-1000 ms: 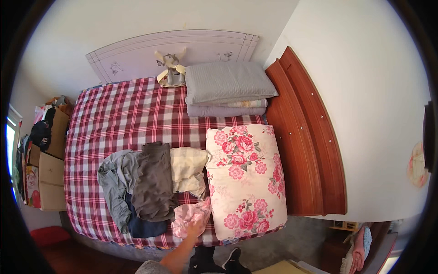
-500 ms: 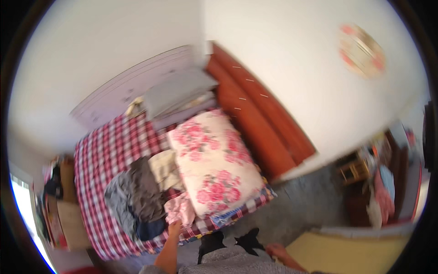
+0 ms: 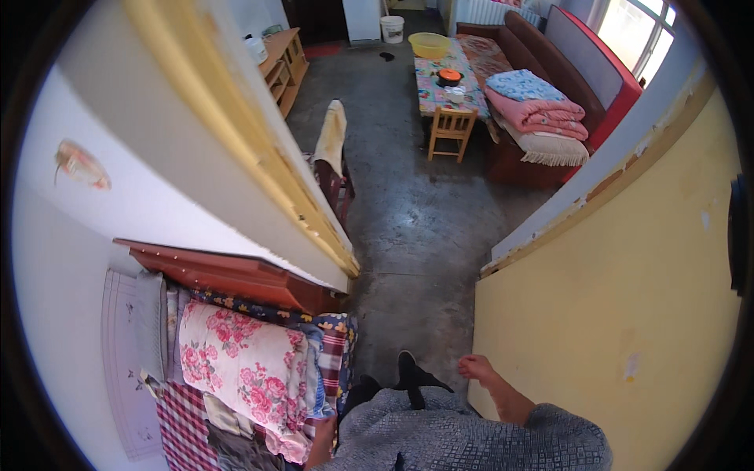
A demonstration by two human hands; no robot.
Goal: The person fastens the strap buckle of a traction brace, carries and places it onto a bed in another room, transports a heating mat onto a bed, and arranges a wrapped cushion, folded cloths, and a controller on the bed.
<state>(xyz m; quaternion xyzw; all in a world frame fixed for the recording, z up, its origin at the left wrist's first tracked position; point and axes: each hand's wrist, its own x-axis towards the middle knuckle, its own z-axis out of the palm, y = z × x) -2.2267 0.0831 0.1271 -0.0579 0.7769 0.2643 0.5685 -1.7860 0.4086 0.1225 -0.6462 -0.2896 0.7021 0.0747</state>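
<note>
My right hand (image 3: pixel 477 367) hangs in front of me by the yellow door (image 3: pixel 565 298), apart from it. Its fingers are loosely curled with the thumb apart, and nothing shows in them. Low beside the bed's edge is my left hand (image 3: pixel 323 436), close to a pink garment (image 3: pixel 289 447); its fingers cannot be made out. A folded white quilt with pink flowers (image 3: pixel 228 357) lies on the bed next to it. Dark grey clothes (image 3: pixel 236 449) and a cream cloth (image 3: pixel 226 414) lie on the red checked sheet (image 3: pixel 184 424).
Ahead is a doorway with a worn yellow frame (image 3: pixel 259 149). Beyond it, a chair with a cream cloth (image 3: pixel 333 137) stands left on the grey floor (image 3: pixel 408 212). A small wooden chair (image 3: pixel 452 133), a patterned table (image 3: pixel 432 90) and a sofa with folded bedding (image 3: pixel 542 106) are to the right.
My view has swung right, from the bed to the doorway and the room beyond. The bed now sits at the lower left. My left hand is now beside the bed's edge.
</note>
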